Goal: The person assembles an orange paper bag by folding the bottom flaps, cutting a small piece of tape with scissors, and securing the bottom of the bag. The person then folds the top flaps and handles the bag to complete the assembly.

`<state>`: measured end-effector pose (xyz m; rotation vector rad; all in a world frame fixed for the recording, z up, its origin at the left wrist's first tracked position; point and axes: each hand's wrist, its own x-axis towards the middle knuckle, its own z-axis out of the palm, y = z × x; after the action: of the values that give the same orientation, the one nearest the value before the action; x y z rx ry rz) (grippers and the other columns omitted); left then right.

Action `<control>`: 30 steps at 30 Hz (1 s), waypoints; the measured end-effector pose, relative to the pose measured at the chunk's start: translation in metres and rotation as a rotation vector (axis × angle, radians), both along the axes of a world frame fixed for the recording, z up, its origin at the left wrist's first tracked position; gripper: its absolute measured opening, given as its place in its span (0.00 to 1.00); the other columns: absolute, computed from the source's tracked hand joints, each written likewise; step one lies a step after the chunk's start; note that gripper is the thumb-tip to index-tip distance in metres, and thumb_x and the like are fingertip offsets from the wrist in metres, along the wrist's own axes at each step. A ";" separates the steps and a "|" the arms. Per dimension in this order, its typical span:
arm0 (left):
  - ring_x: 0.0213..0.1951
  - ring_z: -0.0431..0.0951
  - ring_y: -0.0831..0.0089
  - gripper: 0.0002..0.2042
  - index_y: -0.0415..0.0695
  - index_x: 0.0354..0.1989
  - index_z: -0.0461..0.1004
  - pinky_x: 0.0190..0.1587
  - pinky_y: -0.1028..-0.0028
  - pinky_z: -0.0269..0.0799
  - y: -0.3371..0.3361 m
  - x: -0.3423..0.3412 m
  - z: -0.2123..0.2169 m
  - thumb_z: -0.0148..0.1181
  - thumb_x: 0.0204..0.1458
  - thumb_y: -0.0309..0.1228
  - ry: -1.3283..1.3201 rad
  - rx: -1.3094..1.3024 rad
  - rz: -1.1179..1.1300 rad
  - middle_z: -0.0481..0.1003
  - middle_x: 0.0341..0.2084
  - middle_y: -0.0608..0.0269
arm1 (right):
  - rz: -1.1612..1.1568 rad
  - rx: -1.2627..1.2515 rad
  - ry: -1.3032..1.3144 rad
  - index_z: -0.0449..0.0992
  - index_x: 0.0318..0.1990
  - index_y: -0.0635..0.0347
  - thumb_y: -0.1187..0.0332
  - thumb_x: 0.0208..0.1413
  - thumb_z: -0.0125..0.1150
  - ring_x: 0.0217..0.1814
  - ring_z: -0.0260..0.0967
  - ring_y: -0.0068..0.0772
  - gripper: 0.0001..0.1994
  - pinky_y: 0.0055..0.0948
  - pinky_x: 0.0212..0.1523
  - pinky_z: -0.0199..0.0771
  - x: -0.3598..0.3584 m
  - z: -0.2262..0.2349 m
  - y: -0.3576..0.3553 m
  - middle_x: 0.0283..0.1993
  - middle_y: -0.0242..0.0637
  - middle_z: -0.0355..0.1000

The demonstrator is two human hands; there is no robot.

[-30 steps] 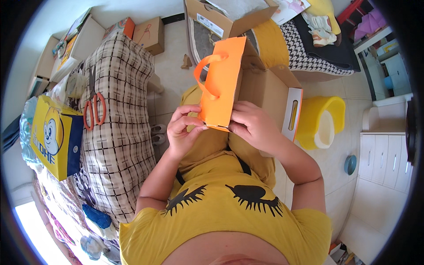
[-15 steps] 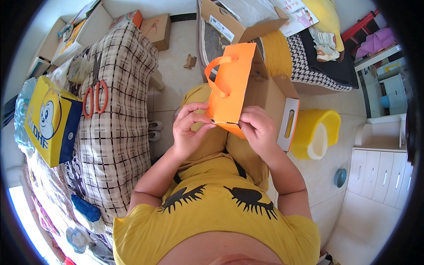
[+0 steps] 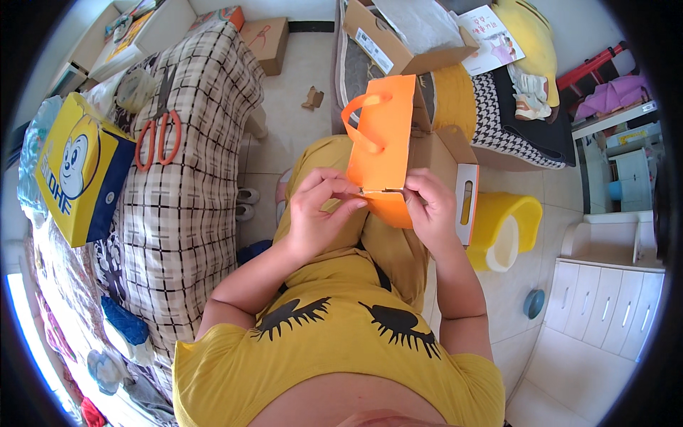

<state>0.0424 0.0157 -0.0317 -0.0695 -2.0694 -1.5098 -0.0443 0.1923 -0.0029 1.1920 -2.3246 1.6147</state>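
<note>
An orange cardboard box (image 3: 382,135) with a loop of orange ribbon for a handle (image 3: 363,133) is held up over my lap. Its brown inside shows on the right, beside a white flap with an oblong cut-out. My left hand (image 3: 320,206) pinches the box's near left corner between thumb and fingertips. At the near right corner, my right hand (image 3: 432,203) grips the edge, thumb toward me. Between my hands runs a dark, worn-looking slit along the fold, with a smaller orange panel (image 3: 390,209) hanging below it.
Orange-handled scissors (image 3: 159,135) and a yellow-and-blue box (image 3: 82,171) lie on the checked cloth (image 3: 192,213) at left. An opened brown carton (image 3: 398,43) sits ahead on a bed or couch. A yellow plastic potty-like seat (image 3: 505,220) stands on the floor at right.
The orange box and both hands have shifted slightly right in the picture. The box has turned a little, its lower orange panel showing more. Both hands keep their grip.
</note>
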 end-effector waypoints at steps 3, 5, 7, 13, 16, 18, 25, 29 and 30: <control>0.33 0.75 0.73 0.10 0.36 0.30 0.74 0.37 0.77 0.78 0.004 -0.001 0.004 0.68 0.39 0.18 -0.060 0.014 0.035 0.69 0.34 0.59 | -0.012 -0.019 0.020 0.73 0.35 0.66 0.87 0.47 0.55 0.31 0.68 0.31 0.09 0.25 0.29 0.69 0.000 0.000 -0.004 0.33 0.38 0.70; 0.33 0.75 0.72 0.10 0.37 0.29 0.73 0.34 0.76 0.78 0.006 -0.003 0.004 0.69 0.39 0.19 -0.085 0.045 0.046 0.70 0.34 0.58 | -0.027 0.002 0.000 0.73 0.34 0.66 0.87 0.47 0.54 0.31 0.68 0.30 0.08 0.26 0.29 0.68 0.000 0.000 -0.005 0.32 0.37 0.69; 0.36 0.74 0.74 0.11 0.37 0.31 0.72 0.38 0.76 0.78 0.005 -0.002 0.005 0.68 0.40 0.19 -0.131 0.045 0.012 0.67 0.37 0.59 | -0.033 0.016 0.000 0.72 0.34 0.66 0.87 0.48 0.54 0.31 0.67 0.30 0.08 0.26 0.29 0.68 0.000 0.001 -0.006 0.32 0.37 0.68; 0.38 0.73 0.72 0.11 0.38 0.30 0.71 0.39 0.76 0.78 0.003 -0.004 0.001 0.68 0.40 0.19 -0.130 0.149 -0.068 0.65 0.39 0.59 | -0.028 0.038 -0.034 0.72 0.36 0.66 0.83 0.52 0.54 0.31 0.66 0.28 0.05 0.23 0.29 0.66 -0.002 0.002 -0.006 0.33 0.36 0.66; 0.40 0.72 0.70 0.11 0.39 0.31 0.71 0.41 0.75 0.77 0.001 -0.002 0.002 0.68 0.40 0.20 -0.115 0.180 -0.139 0.66 0.40 0.58 | -0.028 0.027 -0.105 0.72 0.37 0.66 0.80 0.55 0.54 0.32 0.65 0.25 0.03 0.21 0.31 0.66 -0.002 0.006 -0.005 0.35 0.35 0.66; 0.44 0.70 0.70 0.11 0.40 0.32 0.72 0.46 0.72 0.73 -0.006 0.000 0.000 0.69 0.41 0.23 -0.084 0.087 -0.203 0.64 0.43 0.59 | -0.023 -0.005 -0.159 0.72 0.37 0.66 0.78 0.57 0.53 0.32 0.64 0.23 0.02 0.20 0.31 0.65 -0.003 0.007 -0.003 0.36 0.34 0.66; 0.50 0.66 0.66 0.16 0.41 0.32 0.71 0.51 0.71 0.68 -0.017 0.001 0.009 0.72 0.39 0.32 -0.060 0.194 -0.413 0.63 0.46 0.56 | -0.044 -0.078 -0.408 0.71 0.37 0.66 0.73 0.60 0.52 0.30 0.65 0.19 0.05 0.19 0.31 0.65 -0.002 0.007 -0.003 0.30 0.32 0.68; 0.50 0.66 0.65 0.14 0.41 0.30 0.70 0.47 0.72 0.71 -0.022 0.004 0.014 0.70 0.40 0.30 -0.175 0.235 -0.391 0.62 0.46 0.53 | -0.046 -0.015 -0.395 0.70 0.36 0.66 0.72 0.60 0.52 0.28 0.65 0.19 0.05 0.20 0.30 0.65 0.000 0.005 -0.004 0.27 0.32 0.68; 0.49 0.66 0.67 0.12 0.40 0.30 0.69 0.46 0.72 0.72 -0.021 0.004 0.017 0.67 0.41 0.28 -0.211 0.178 -0.360 0.61 0.46 0.54 | -0.049 -0.003 -0.399 0.70 0.36 0.66 0.72 0.60 0.51 0.28 0.65 0.19 0.05 0.20 0.30 0.64 0.001 0.005 -0.006 0.27 0.32 0.68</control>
<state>0.0466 -0.0053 -0.0152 -0.2350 -2.1579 -1.9883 -0.0433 0.1868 0.0023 0.8659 -2.5455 1.9920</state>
